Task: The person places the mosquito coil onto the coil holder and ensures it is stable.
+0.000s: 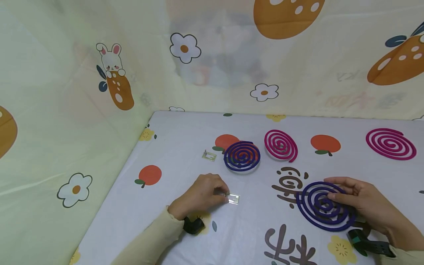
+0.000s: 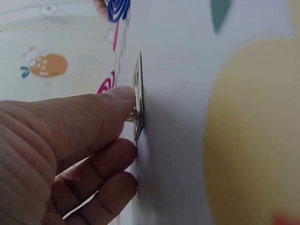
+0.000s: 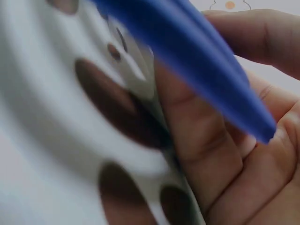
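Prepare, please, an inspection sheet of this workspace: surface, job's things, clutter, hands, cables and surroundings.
Surface: white table cover, printed with fruit, flowers and brown characters.
Job's things: held coil, blue; second blue coil; middle pink coil; right pink coil; held stand; loose stand, left of the second blue coil.
Clutter: nothing seen.
Left hand: pinches the held stand.
Right hand: grips the held coil.
Cables: nothing seen.
Surroundings: back sheet and left sheet, both printed.

You face two dark-blue coils (image 1: 243, 156) (image 1: 326, 205) and two magenta coils (image 1: 281, 146) (image 1: 392, 144), four spirals in all, over one patterned tablecloth (image 1: 182, 140), along with two small metal stands (image 1: 209, 156) (image 1: 233, 198) in plain view, your own two hands (image 1: 206, 193) (image 1: 366, 202) and two black wrist devices (image 1: 194, 225) (image 1: 371, 244).
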### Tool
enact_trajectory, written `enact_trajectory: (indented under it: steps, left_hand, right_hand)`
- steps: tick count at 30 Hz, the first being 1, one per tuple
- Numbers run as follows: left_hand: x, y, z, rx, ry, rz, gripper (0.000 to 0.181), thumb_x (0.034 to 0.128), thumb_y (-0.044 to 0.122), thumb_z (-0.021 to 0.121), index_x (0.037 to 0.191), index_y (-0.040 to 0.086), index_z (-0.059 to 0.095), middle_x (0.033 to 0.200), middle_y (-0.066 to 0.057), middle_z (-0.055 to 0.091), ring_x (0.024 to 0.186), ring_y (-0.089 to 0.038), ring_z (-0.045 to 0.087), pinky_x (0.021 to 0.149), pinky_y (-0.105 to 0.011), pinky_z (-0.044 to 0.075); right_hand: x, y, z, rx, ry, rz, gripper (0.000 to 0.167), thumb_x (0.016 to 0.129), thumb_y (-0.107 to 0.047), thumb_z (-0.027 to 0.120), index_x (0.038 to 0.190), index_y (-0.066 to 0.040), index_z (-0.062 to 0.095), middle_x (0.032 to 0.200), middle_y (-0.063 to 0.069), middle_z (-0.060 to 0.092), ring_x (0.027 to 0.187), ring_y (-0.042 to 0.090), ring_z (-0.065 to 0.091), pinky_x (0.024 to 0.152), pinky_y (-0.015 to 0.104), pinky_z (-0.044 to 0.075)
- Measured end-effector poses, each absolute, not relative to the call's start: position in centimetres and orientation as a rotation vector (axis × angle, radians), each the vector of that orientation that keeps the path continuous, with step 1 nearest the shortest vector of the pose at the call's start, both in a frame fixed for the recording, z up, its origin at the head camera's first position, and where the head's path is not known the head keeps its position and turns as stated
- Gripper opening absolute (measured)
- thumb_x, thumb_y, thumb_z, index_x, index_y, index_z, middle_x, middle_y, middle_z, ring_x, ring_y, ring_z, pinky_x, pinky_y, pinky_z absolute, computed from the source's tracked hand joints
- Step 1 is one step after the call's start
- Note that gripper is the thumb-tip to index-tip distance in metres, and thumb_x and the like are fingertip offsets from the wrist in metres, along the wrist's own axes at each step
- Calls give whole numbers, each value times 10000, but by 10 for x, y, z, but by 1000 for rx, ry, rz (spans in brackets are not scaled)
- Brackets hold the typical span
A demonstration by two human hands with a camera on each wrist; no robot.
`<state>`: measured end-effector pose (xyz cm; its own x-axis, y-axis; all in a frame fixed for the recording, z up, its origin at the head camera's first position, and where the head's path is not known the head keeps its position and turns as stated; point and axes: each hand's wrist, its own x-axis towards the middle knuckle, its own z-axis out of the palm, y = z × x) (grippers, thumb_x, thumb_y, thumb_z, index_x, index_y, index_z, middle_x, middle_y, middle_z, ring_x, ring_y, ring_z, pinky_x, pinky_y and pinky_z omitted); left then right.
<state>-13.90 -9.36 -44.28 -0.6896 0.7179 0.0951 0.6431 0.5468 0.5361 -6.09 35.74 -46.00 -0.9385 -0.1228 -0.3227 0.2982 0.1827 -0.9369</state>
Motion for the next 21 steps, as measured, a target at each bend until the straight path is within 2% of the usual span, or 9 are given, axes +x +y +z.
enact_trajectory:
  steps: [8,16,21]
  left_hand:
    - [-134,-77,-440,1229,2608,770,139,862,214,867,985,172,819,903,80,723,825,-45,555,801,-228,438]
    - [-129,-64,-438,1258,2599,717,122,871,236,860,977,193,817,889,101,711,812,-23,534,804,-217,418]
    - [-126,-57,-439,1282,2620,682,114,868,246,861,965,208,816,871,112,701,788,-10,515,780,-212,404]
  right_hand:
    - [-65,344,-456,123,2099,-1819,356,1041,-97,640,1355,-265,628,1125,-96,769,970,214,768,781,440,631]
    - [-69,332,-459,-95,2113,-1868,420,1022,30,605,1344,-237,642,1134,-16,775,970,176,759,770,349,631]
    - [-71,322,-457,-110,2175,-1819,401,1017,7,626,1399,-113,602,1134,-11,773,971,166,756,770,333,628]
